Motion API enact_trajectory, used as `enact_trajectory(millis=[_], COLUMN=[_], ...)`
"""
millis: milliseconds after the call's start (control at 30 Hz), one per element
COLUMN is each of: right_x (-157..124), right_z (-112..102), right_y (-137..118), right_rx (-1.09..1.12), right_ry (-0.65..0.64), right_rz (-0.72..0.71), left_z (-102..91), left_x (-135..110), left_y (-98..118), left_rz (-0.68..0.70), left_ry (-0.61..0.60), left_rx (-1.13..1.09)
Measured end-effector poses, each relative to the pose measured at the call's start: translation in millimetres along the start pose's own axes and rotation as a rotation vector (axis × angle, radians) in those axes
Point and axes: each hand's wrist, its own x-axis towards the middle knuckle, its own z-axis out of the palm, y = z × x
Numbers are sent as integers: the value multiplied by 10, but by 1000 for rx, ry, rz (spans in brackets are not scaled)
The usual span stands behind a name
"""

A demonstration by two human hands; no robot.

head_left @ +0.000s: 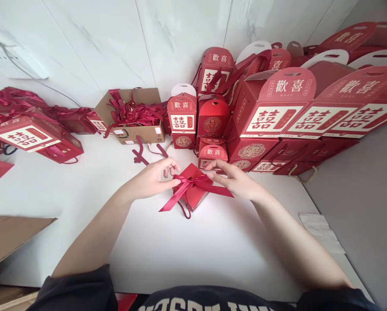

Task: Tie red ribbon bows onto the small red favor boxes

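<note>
A small red gift box stands on the white table in front of me, one corner towards me. A shiny crimson ribbon is tied in a bow across its top, its two tails hanging out left and right. At the box's left side, my left hand has its thumb by the left loop, the other fingers bent and apart from the thumb. My right hand is opposite, thumb at the right loop and index finger stretched above it. Neither hand visibly grips the bow. A dark red cord handle droops at the front.
Stacked red gift boxes fill the back right. Behind my left hand, an open cardboard box holds many crimson ribbons. Ribboned boxes are piled at left, near a cardboard flap. White paper lies at the right edge.
</note>
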Motion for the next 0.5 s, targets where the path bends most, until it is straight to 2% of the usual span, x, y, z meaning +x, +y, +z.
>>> enact_trajectory(millis=[167,367,500], right_x=[19,39,22], right_z=[82,137,116], right_y=[-27,-5,0], right_rx=[31,10,-21], right_ry=[-18,-25,-71], right_rz=[-85,-182,-181], left_z=[54,104,97], left_x=[-18,11,28], left_y=[69,32,29], left_rz=[78,81,38], left_ry=[-21,-20,-56], left_rx=[77,67,25])
